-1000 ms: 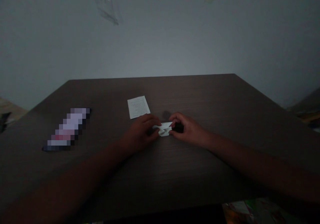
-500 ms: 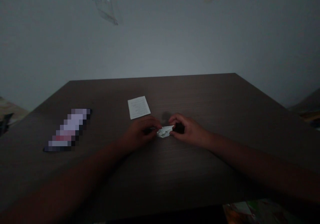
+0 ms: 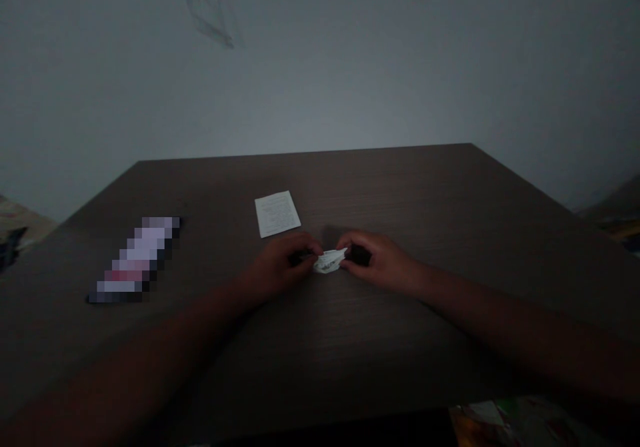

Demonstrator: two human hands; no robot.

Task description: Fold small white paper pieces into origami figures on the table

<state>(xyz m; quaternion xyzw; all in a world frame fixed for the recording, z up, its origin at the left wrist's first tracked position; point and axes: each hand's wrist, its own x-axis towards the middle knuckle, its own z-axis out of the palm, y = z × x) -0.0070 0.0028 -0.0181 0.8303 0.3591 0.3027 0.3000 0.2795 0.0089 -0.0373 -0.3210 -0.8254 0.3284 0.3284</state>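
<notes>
On the dark wooden table (image 3: 400, 187), my left hand (image 3: 280, 267) and my right hand (image 3: 380, 260) meet at the middle, both pinched on a small folded white paper (image 3: 330, 260). The paper sits low on the tabletop between my fingertips, partly crumpled or folded. A dark shape lies under my right fingers; I cannot make out what it is. A flat white printed slip (image 3: 277, 213) lies just beyond my left hand, untouched.
A blurred-out flat object (image 3: 137, 258) lies on the table's left side. A clear plastic bag (image 3: 203, 4) hangs on the wall above. Colourful printed material (image 3: 505, 420) shows below the table's near right edge.
The small paper has been pressed narrower between my fingers. Both hands stay in nearly the same place.
</notes>
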